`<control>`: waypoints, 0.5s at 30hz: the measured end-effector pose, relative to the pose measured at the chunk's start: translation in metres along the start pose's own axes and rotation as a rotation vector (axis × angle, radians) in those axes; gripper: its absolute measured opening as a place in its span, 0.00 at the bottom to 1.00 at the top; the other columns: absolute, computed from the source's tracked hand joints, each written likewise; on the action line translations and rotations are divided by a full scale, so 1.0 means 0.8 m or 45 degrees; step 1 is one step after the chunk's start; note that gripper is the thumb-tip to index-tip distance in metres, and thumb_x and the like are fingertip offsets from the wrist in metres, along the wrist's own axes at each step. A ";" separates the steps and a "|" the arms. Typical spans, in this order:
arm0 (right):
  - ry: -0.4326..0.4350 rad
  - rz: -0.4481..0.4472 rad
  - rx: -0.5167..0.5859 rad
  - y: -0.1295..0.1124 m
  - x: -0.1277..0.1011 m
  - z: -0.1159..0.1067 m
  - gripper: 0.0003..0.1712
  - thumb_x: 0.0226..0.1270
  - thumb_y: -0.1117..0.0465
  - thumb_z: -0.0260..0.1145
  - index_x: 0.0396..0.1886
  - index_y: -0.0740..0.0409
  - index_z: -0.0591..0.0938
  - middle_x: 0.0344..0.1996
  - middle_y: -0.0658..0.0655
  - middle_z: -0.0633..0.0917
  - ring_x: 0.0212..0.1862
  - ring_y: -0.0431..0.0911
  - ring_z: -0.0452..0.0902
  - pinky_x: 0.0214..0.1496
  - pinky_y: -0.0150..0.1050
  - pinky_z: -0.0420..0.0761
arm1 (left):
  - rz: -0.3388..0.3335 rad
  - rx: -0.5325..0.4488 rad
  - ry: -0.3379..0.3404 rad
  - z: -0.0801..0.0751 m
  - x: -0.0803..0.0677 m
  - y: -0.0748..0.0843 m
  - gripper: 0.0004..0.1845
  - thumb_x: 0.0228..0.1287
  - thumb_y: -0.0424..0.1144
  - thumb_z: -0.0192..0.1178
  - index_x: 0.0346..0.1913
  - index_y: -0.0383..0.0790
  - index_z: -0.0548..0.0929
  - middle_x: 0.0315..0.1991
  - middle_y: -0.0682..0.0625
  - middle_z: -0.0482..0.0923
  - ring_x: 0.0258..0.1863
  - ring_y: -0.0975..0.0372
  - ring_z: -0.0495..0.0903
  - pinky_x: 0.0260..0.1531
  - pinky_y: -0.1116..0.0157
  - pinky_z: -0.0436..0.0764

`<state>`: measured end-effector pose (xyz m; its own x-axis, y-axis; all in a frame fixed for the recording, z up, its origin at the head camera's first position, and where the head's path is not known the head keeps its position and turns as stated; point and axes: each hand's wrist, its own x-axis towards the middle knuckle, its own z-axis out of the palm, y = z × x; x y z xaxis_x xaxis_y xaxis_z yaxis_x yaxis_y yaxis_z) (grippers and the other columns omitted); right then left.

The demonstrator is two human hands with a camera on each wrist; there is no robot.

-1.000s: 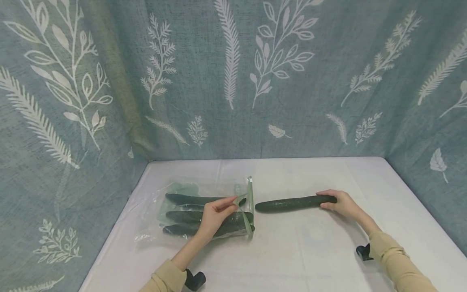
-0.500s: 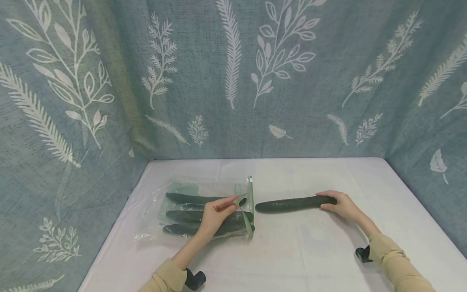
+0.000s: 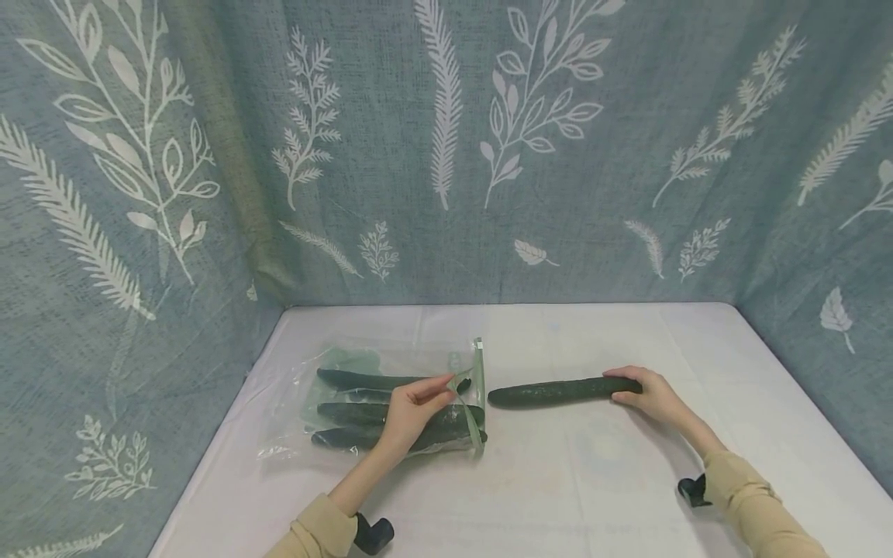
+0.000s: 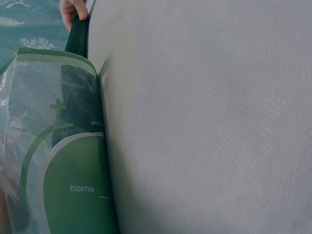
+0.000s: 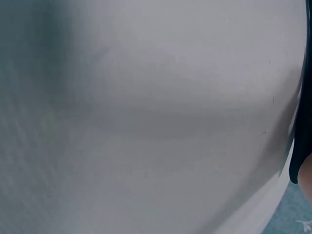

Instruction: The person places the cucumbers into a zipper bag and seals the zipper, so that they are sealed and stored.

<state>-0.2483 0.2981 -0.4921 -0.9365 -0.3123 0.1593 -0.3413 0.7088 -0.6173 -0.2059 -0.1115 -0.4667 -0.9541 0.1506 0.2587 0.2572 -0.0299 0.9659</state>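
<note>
Right hand [image 3: 652, 394], right of centre in the head view, has its fingers curled around the far end of a long dark green cucumber [image 3: 558, 390]. The cucumber lies flat on the white-covered bench [image 3: 614, 480], long axis running left-right, free tip pointing straight at the mouth of the clear plastic zip bag with green trim [image 3: 363, 403], just beside it. Left hand [image 3: 412, 415], lower left of centre, pinches the bag's upper lip [image 3: 456, 381] so the mouth gapes. A few more dark cucumbers [image 3: 356, 412] already lie inside. So the loose cucumber is the right hand's job, the bag the left's.
</note>
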 end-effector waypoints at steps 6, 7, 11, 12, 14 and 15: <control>-0.026 0.060 0.021 -0.003 -0.002 -0.002 0.23 0.55 0.59 0.66 0.51 0.62 0.76 0.50 0.65 0.78 0.55 0.63 0.68 0.58 0.59 0.64 | -0.002 0.028 0.005 0.000 0.001 -0.001 0.17 0.52 0.34 0.64 0.46 0.31 0.79 0.39 0.45 0.83 0.37 0.67 0.82 0.39 0.68 0.81; -0.028 0.068 0.021 -0.003 -0.003 -0.002 0.23 0.55 0.59 0.66 0.51 0.62 0.76 0.50 0.65 0.78 0.55 0.63 0.68 0.58 0.59 0.64 | 0.001 0.030 0.006 0.000 0.001 -0.001 0.18 0.52 0.34 0.64 0.46 0.31 0.79 0.39 0.44 0.82 0.37 0.66 0.82 0.39 0.68 0.81; -0.030 0.087 0.024 -0.005 -0.006 -0.002 0.23 0.55 0.59 0.66 0.50 0.63 0.76 0.50 0.66 0.78 0.56 0.63 0.67 0.58 0.58 0.65 | -0.012 0.020 0.001 0.000 0.001 -0.001 0.18 0.52 0.34 0.63 0.47 0.31 0.79 0.40 0.41 0.81 0.37 0.66 0.82 0.39 0.68 0.81; -0.031 0.087 0.035 -0.006 -0.008 -0.001 0.23 0.56 0.59 0.66 0.50 0.63 0.76 0.50 0.66 0.77 0.56 0.63 0.67 0.57 0.59 0.65 | -0.014 0.018 0.000 0.000 0.001 -0.001 0.18 0.52 0.34 0.63 0.47 0.31 0.79 0.40 0.40 0.81 0.37 0.66 0.82 0.39 0.68 0.81; -0.032 0.088 0.059 -0.006 -0.011 0.000 0.22 0.56 0.60 0.65 0.51 0.64 0.76 0.50 0.66 0.77 0.56 0.63 0.67 0.57 0.59 0.65 | -0.020 0.012 -0.003 0.000 0.001 -0.002 0.18 0.52 0.34 0.63 0.47 0.31 0.79 0.41 0.38 0.81 0.38 0.66 0.81 0.40 0.68 0.81; -0.029 0.096 0.075 -0.006 -0.012 0.001 0.22 0.56 0.60 0.65 0.51 0.64 0.76 0.50 0.66 0.77 0.56 0.63 0.67 0.58 0.59 0.65 | -0.019 0.012 -0.004 0.000 0.001 -0.002 0.18 0.52 0.34 0.63 0.47 0.31 0.79 0.41 0.38 0.80 0.38 0.67 0.81 0.40 0.68 0.81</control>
<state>-0.2378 0.2972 -0.4914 -0.9572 -0.2739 0.0933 -0.2637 0.6929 -0.6710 -0.2072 -0.1116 -0.4678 -0.9573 0.1542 0.2444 0.2445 -0.0185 0.9695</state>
